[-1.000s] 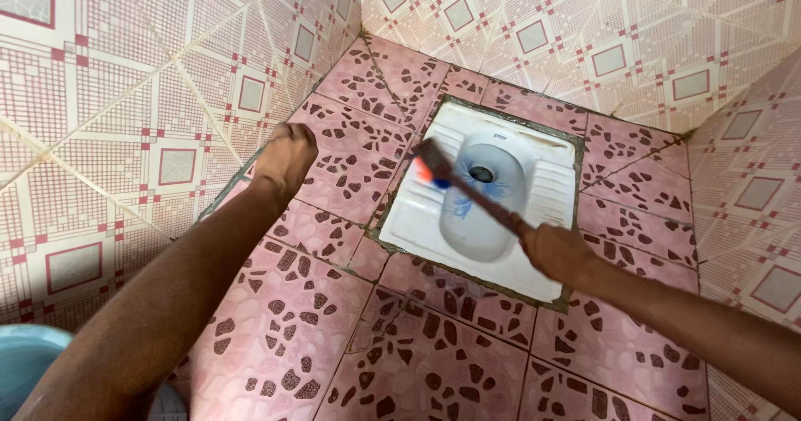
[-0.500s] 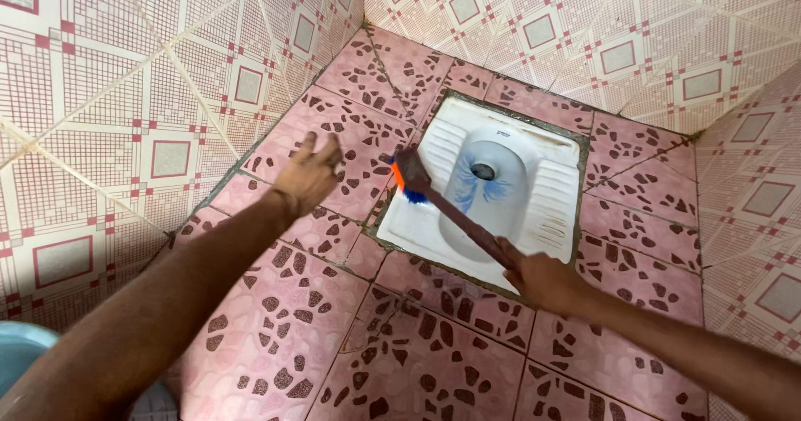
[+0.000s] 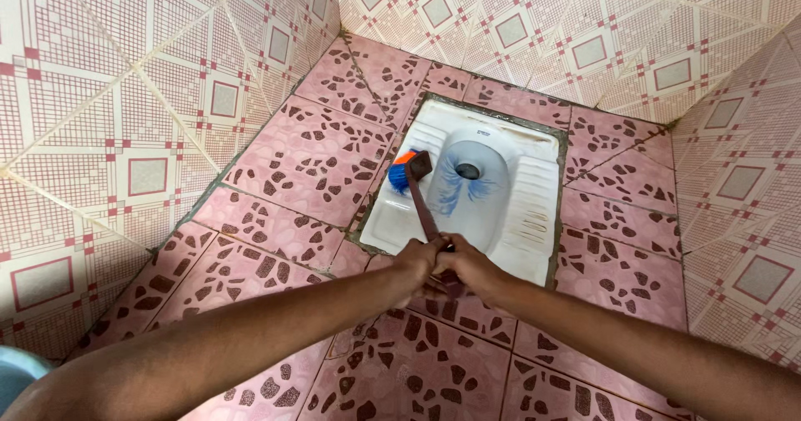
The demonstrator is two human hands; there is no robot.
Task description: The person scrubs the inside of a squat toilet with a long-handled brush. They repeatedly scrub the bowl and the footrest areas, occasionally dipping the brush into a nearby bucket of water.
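Observation:
A white squat toilet pan [image 3: 534, 212] is set into the pink patterned floor, with blue streaks of liquid around its drain hole. A long brown-handled brush [image 3: 424, 204] with orange and blue bristles rests its head on the pan's left footrest. My left hand [image 3: 415, 258] and my right hand [image 3: 463, 262] both grip the near end of the handle, side by side, just at the pan's front edge.
Tiled walls with pink square patterns close in on the left, back and right. The floor [image 3: 292, 162] is pink tile with dark brown blotches. A light blue bucket rim [image 3: 12, 375] shows at the bottom left corner.
My left hand came in from the left wall side and joined my right hand on the brush handle. The brush head shifted to the pan's left footrest.

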